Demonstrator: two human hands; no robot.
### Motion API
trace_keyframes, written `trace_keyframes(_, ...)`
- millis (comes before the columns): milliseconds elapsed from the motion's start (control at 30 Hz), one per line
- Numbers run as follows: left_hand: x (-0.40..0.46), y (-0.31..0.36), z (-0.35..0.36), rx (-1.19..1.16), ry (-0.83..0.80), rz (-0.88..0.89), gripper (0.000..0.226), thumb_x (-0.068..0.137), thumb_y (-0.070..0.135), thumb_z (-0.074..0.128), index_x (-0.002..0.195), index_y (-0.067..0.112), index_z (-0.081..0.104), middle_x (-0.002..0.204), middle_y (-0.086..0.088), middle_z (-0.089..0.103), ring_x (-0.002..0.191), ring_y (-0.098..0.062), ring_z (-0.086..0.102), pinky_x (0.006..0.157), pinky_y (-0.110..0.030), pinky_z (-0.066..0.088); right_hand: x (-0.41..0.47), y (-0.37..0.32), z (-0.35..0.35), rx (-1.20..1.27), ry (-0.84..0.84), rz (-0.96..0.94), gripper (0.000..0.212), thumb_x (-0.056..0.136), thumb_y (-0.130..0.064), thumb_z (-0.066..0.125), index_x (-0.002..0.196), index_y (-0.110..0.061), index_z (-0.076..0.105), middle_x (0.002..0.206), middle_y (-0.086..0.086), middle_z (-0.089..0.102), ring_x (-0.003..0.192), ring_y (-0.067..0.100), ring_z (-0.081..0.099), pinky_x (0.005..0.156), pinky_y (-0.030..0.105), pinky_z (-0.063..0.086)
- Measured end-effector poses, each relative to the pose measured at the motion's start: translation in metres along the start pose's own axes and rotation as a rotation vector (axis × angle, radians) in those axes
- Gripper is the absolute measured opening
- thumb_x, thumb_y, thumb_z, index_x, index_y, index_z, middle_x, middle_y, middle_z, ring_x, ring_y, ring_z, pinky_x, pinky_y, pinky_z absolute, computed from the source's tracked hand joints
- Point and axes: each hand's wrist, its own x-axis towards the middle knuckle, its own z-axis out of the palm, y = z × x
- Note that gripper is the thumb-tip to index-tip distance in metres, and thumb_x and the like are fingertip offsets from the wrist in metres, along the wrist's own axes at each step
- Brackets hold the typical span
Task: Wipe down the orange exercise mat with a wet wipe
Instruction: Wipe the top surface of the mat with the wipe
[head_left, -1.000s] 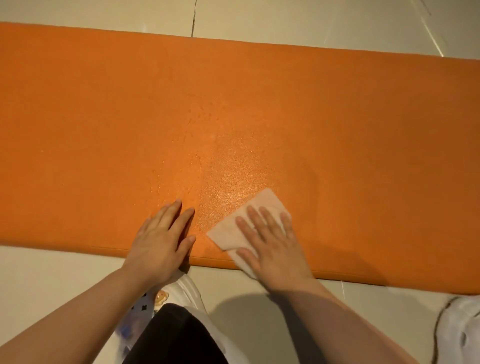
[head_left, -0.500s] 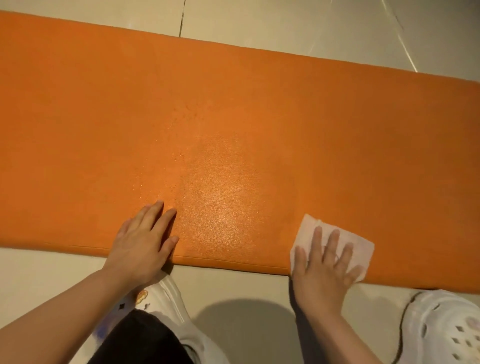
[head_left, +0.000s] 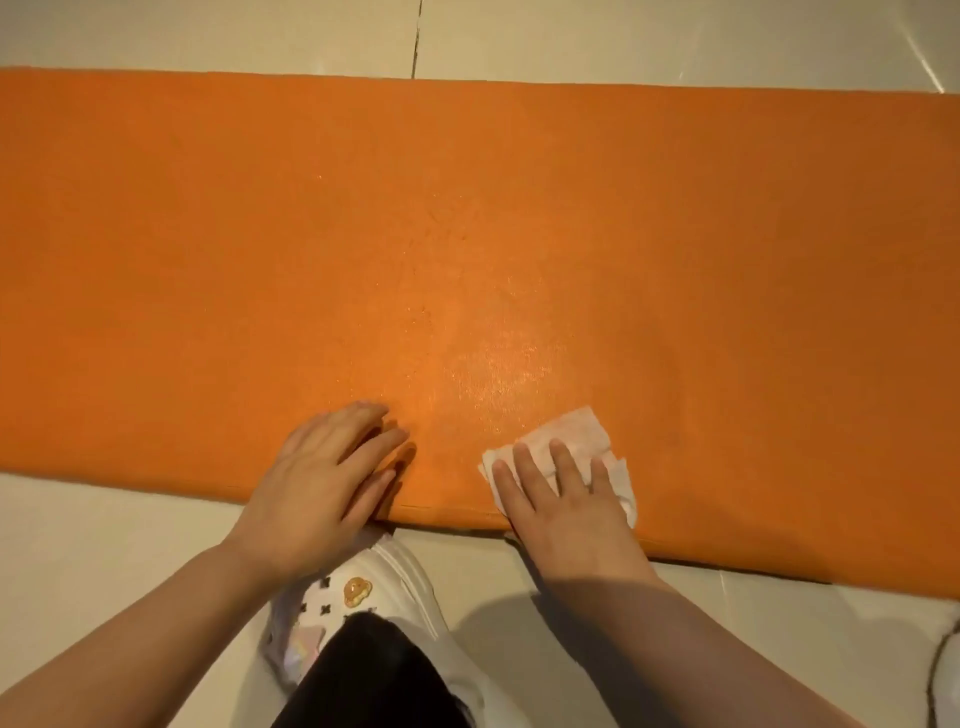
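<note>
So the mat (head_left: 467, 249) lay flat on the floor (head_left: 675, 36), stretched right across the view, long edge toward the person. The wipe (head_left: 576, 441) sat on the mat just inside its near edge, a bit crumpled and unevenly folded. The right hand (head_left: 566, 504) was pressing it down flat, fingers straight and slightly spread on top, not curled round it, heel of the hand over the mat's near edge. The left hand (head_left: 322, 478) rested flat on the mat too, same near edge, a little way left of the wipe, fingers straight and close together, holding nothing. Just beyond the wipe, further onto the mat, a patch (head_left: 498, 364) looked shiny. Off the mat on the near side, below the left hand, a white shoe (head_left: 384, 587) with little charms stood on the floor.
</note>
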Motion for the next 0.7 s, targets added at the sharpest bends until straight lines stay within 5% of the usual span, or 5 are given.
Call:
trace_keyframes(133,-0.005,-0.010,-0.027,-0.048,0.153,-0.052,0.048,0.097,0.048,0.040,0.134,0.022,0.057,0.142,-0.004,0.050,0.128,-0.022,0.044,0.108,-0.048,0.032,-0.020,-0.003,-0.031,0.035,0.076,0.025,0.072,0.099,-0.014,0.052,0.156,-0.014,0.008,0.164,0.011,0.010,0.147,0.041,0.018,0.114,0.060,0.024)
trace_keyframes(233,-0.022,-0.028,-0.038,-0.025,0.110,-0.084,0.057,0.096,0.059,0.036,0.138,0.025,0.053,0.145,-0.001,0.049,0.134,-0.019,0.041,0.115,-0.047,0.022,-0.029,-0.001,-0.051,0.001,0.387,-0.015,0.050,0.057,-0.007,0.086,0.104,-0.009,0.070,0.097,0.013,0.072,0.077,0.034,0.070,0.052,0.041,0.055)
trace_keyframes(333,-0.046,-0.043,-0.053,0.054,0.080,-0.111,0.066,0.096,0.068,0.029,0.143,0.026,0.050,0.147,-0.001,0.048,0.139,-0.022,0.039,0.115,-0.052,0.020,-0.040,0.009,-0.086,-0.057,0.548,-0.031,0.035,0.048,-0.003,0.081,0.077,-0.014,0.066,0.061,0.002,0.058,0.046,0.024,0.057,0.038,0.026,0.023)
trace_keyframes(533,-0.020,-0.026,-0.121,0.161,0.396,-0.056,0.044,0.100,0.040,0.037,0.127,0.014,0.061,0.121,-0.011,0.068,0.109,-0.035,0.065,0.088,-0.053,0.047,-0.073,0.032,-0.167,-0.103,0.799,-0.013,0.036,0.049,-0.009,0.092,0.068,-0.016,0.062,0.057,0.001,0.052,0.043,0.026,0.052,0.052,0.021,-0.006)
trace_keyframes(700,0.028,0.049,-0.149,0.166,0.597,0.224,0.032,0.098,0.031,0.047,0.124,0.018,0.060,0.111,-0.008,0.071,0.095,-0.032,0.068,0.083,-0.047,0.050,-0.140,0.098,-0.171,0.029,0.911,0.119,0.016,0.070,-0.008,0.077,0.081,-0.013,0.067,0.065,0.004,0.058,0.049,0.031,0.058,0.033,0.031,0.036)
